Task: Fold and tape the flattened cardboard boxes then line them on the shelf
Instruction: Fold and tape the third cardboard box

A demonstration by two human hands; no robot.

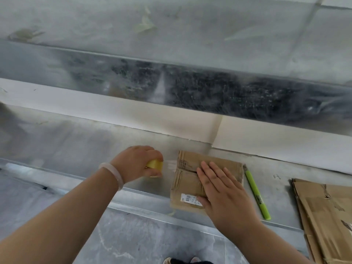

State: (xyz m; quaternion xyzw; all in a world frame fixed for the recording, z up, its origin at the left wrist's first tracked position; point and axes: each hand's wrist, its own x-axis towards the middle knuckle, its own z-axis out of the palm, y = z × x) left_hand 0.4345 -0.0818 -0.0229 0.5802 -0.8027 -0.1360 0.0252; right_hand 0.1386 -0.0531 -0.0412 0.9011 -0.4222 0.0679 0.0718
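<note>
A small brown cardboard box (187, 180) with a white label lies on the metal shelf (95, 149). My right hand (221, 189) presses flat on its top, fingers spread. My left hand (137, 161) grips a yellowish roll of clear tape (155, 165) just left of the box. A stretch of clear tape (170, 165) runs from the roll to the box's left edge.
A green utility knife (256, 193) lies right of the box. A stack of flattened cardboard boxes (323, 216) sits at the far right, over the shelf's front edge. Another metal shelf level runs above. Grey floor and a shoe show below.
</note>
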